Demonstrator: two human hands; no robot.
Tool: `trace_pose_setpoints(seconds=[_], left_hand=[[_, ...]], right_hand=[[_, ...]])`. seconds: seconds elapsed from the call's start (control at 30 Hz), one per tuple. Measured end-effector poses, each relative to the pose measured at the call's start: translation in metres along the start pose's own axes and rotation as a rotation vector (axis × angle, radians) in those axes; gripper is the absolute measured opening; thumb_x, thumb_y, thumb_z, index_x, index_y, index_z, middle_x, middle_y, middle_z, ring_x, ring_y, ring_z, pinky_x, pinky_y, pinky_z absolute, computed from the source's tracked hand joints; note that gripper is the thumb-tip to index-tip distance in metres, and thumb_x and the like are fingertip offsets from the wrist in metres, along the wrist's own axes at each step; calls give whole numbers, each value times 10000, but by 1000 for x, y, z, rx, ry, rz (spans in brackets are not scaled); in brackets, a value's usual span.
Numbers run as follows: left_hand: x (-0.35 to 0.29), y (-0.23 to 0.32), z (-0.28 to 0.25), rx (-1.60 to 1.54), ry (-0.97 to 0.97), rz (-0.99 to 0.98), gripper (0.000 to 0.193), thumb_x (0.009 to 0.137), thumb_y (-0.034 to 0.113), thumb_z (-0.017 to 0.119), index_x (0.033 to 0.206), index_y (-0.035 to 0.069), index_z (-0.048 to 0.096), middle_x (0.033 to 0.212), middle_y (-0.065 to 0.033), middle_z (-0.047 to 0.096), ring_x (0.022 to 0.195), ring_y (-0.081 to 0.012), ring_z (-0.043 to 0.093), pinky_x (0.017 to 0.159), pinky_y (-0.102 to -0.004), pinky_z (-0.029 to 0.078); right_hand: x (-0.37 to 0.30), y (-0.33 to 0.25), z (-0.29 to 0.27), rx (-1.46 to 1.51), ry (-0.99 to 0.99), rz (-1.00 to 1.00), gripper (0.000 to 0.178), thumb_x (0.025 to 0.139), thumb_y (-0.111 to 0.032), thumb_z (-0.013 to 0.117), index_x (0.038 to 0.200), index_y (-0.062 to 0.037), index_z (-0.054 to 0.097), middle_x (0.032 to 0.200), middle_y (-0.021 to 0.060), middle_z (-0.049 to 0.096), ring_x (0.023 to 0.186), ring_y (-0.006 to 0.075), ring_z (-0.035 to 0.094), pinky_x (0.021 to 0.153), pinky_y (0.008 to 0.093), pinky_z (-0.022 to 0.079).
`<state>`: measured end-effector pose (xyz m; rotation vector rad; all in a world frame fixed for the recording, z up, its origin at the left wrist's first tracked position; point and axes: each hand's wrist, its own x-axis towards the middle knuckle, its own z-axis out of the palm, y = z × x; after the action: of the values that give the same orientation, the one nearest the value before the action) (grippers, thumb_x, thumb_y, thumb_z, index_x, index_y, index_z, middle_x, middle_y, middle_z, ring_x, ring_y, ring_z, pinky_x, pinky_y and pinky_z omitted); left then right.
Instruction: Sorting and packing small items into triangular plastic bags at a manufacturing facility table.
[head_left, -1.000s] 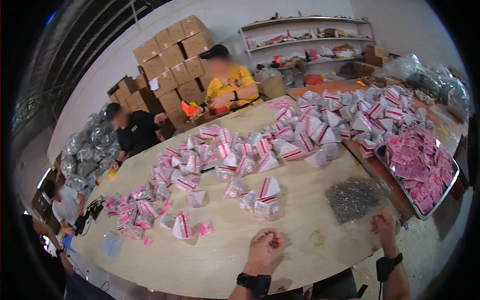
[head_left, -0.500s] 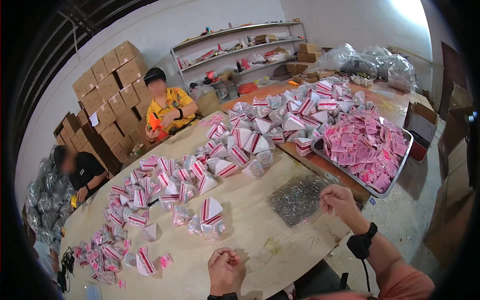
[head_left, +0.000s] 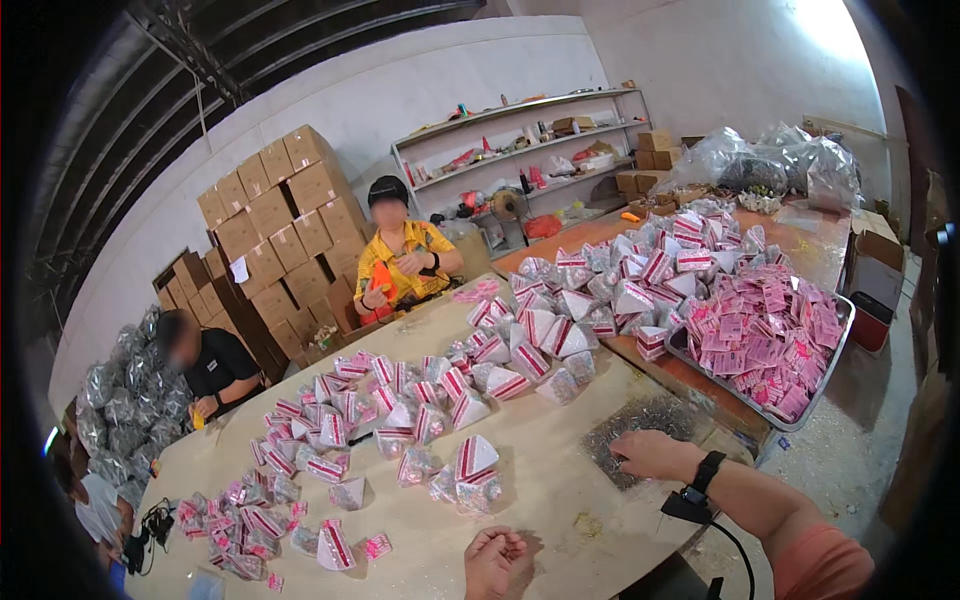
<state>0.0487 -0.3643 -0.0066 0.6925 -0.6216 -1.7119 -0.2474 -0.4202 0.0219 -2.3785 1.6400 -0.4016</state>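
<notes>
Workroom: stacked cartons (head_left: 270, 215) and metal shelves (head_left: 520, 130) stand along the pale walls.
Pale table (head_left: 400, 545): carries the dark patch of small pieces (head_left: 655, 415) toward its right end.
Right hand (head_left: 648, 455): over that patch's near-left part, its grip bent downward; I cannot tell whether the fingertips are clamped on a piece.
Left hand (head_left: 495, 562): near the front edge, fingers curled together; whether anything is inside, I cannot tell.
Step in hand: apparently reaching into the loose pieces.
Move's demands: picking up such fine bits would likely call for a light fingertip pinch.
Bagged bundles (head_left: 530, 340): clear, with red-and-white cards, strewn across the middle; a small cluster (head_left: 475, 472) sits beyond the left hand.
Steel tray (head_left: 829, 375): heaped with pink packets (head_left: 765, 335), right of the patch.
Possible hindrance: the black cable (head_left: 742, 546) by the right forearm might snag.
Across the way: a co-worker in yellow (head_left: 410, 255) holds something orange (head_left: 380, 280).
</notes>
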Motion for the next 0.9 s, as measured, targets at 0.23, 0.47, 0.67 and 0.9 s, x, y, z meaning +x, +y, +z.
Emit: trace_pose_setpoints(seconds=[0.23, 0.47, 0.67, 0.9], left_hand=[[9, -7, -7, 242, 8, 97, 88, 855, 18, 397, 912, -21, 453, 780, -111, 536, 722, -169, 550, 641, -237, 478], [11, -5, -7, 4, 6, 11, 98, 854, 3, 398, 929, -19, 457, 796, -143, 539, 732, -214, 549, 654, -272, 490], [5, 3, -1, -19, 21, 0, 101, 839, 2, 439, 934, -14, 470, 787, -130, 538, 722, -211, 539, 654, -294, 489], [24, -9, -49, 134, -28, 32, 158, 855, 59, 458, 980, -19, 515, 858, -113, 584, 762, -217, 589, 703, -309, 491]], right_hand=[[10, 5, 0, 79, -33, 57, 134, 729, -143, 482, 811, -52, 537, 753, 146, 566, 756, 336, 555, 660, 431, 431], [9, 14, -2, 164, 49, 34, 149, 729, -187, 532, 764, -43, 517, 717, 154, 564, 704, 356, 546, 615, 434, 418], [10, 23, -1, 274, 72, 15, 192, 737, -220, 564, 771, -36, 519, 708, 153, 562, 683, 337, 550, 604, 413, 420], [16, 9, 0, 67, 38, -33, 183, 718, -199, 568, 803, -37, 551, 738, 157, 578, 724, 334, 566, 625, 382, 445]])
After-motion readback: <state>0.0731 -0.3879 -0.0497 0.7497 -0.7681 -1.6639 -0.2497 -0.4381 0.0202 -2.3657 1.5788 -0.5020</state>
